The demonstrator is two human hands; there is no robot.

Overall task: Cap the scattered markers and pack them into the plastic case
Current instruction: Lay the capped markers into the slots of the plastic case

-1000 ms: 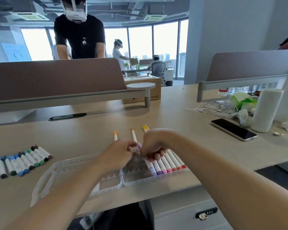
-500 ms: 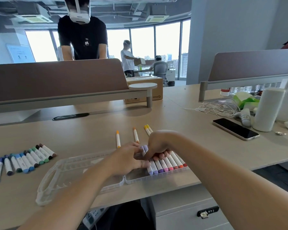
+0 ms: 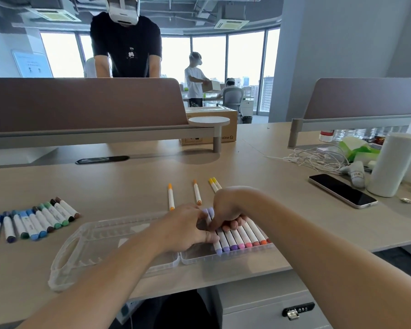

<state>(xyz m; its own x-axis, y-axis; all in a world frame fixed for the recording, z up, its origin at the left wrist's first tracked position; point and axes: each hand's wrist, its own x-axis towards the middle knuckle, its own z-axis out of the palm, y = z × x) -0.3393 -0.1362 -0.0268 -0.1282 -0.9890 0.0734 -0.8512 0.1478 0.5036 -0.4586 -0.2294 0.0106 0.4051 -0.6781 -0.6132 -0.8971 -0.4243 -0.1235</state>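
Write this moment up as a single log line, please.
stage: packing | left hand: pinches lilac marker | right hand: grips same marker in plastic case | loose: orange markers behind case; blue and green markers left

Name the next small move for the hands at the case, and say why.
Probably press the lavender marker down flat into its slot, then release. Both the left hand and right hand grip it at the left end of the packed row in the plastic case, and its lower cap reaches slightly past its neighbours.
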